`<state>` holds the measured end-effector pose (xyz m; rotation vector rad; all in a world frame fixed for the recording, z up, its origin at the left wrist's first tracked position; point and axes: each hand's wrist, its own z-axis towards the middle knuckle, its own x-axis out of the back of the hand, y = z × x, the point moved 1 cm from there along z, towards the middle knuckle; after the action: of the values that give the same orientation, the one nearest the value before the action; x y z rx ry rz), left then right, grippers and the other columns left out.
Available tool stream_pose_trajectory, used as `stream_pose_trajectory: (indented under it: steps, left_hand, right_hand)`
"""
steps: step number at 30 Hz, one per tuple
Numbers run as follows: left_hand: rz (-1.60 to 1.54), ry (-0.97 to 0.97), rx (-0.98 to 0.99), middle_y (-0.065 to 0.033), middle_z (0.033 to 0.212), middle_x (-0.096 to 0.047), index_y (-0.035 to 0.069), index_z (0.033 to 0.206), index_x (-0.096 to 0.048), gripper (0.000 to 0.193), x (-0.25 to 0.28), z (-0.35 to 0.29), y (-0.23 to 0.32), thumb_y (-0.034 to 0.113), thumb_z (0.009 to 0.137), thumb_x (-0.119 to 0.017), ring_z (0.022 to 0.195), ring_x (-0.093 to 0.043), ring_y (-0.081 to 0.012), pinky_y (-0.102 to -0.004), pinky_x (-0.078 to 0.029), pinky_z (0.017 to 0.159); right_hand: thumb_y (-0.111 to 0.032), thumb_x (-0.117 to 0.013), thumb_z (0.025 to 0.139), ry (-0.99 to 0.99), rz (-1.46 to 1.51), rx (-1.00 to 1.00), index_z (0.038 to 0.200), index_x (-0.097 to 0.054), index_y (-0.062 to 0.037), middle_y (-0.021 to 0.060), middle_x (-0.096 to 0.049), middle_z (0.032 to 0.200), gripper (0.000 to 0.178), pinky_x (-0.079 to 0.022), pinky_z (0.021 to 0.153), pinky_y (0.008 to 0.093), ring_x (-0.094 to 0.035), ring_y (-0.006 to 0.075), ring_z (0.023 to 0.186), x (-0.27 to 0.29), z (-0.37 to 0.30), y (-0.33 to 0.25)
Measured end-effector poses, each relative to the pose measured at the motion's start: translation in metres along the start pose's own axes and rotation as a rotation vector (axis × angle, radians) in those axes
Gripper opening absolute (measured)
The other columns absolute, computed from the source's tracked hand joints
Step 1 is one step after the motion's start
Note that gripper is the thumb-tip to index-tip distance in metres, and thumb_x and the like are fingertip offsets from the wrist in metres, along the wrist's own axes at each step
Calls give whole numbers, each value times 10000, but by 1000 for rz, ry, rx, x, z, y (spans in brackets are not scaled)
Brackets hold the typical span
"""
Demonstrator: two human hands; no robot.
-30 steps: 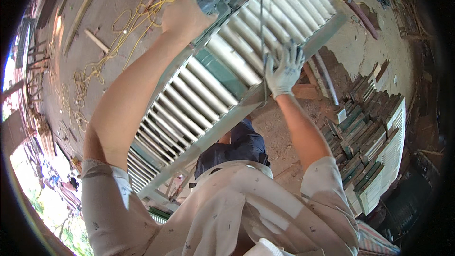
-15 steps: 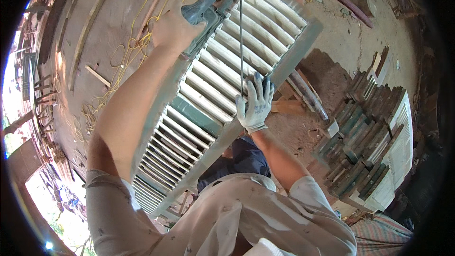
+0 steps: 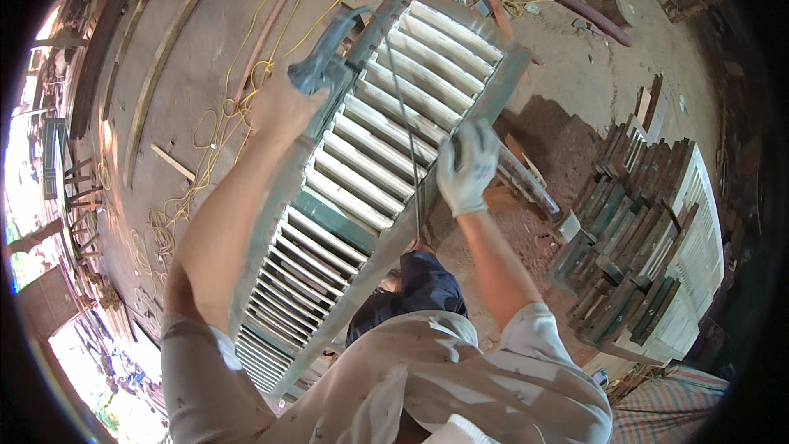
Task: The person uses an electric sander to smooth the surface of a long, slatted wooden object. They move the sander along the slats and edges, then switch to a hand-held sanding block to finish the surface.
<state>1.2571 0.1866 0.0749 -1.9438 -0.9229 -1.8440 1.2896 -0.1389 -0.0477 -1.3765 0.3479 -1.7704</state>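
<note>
A long louvered shutter (image 3: 382,127) with pale slats and a grey-green frame lies slantwise in front of me. My bare left hand (image 3: 288,103) is closed round a corded handheld power tool (image 3: 316,70) with a blue-grey handle, whose exact kind I cannot make out. The tool rests on the frame's left side rail. A dark cord (image 3: 408,119) loops from its far end across the slats and down past the right rail. My right hand (image 3: 470,166), in a pale glove, grips the right rail's edge, its fingertips partly hidden.
Yellow cord (image 3: 226,119) lies tangled on the floor at left, near long wooden strips (image 3: 164,66). Stacked wooden pieces (image 3: 629,230) and a white louvered panel (image 3: 694,259) stand at right. A dark red roll (image 3: 596,18) lies at far right.
My left hand and the power tool have shifted left and slightly nearer along the rail. My right hand has moved right, its fingers going from spread to curled. The cord now hangs slanting.
</note>
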Motion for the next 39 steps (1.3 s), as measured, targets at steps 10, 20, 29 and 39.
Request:
stream_pose_trajectory:
  steps: [10,20,29,39]
  left_hand:
    - [-113,11,-99,-276,1209,-768,-5,1391,-658,796,-8,54,21,464,798,-906,1139,-755,-423,-499,-584,1001]
    - [-199,34,-148,-278,972,-776,-5,939,-782,349,-39,164,124,304,781,-818,912,-770,-425,-540,-602,812]
    - [-54,-50,-164,-298,1229,-759,-4,1403,-634,840,-20,97,48,526,800,-877,1130,-759,-428,-515,-606,969]
    - [-12,-91,11,-276,1235,-753,53,1502,-526,874,-5,-1,-11,438,808,-892,1163,-749,-425,-516,-607,1010]
  right_hand:
    - [-327,-645,1060,184,92,-375,1594,-503,-58,291,-346,1727,614,-393,1251,513,-401,466,1571,-42,68,79]
    - [-397,-584,1112,142,59,-287,1579,-487,42,343,-316,1709,648,-360,1271,546,-348,514,1578,-43,65,92]
    - [-403,-569,1112,106,20,-307,1597,-471,48,306,-299,1735,669,-357,1284,520,-332,460,1604,-42,68,88]
    - [-462,-603,1077,119,-24,-347,1609,-471,1,263,-326,1746,717,-405,1243,517,-376,448,1586,-43,68,80]
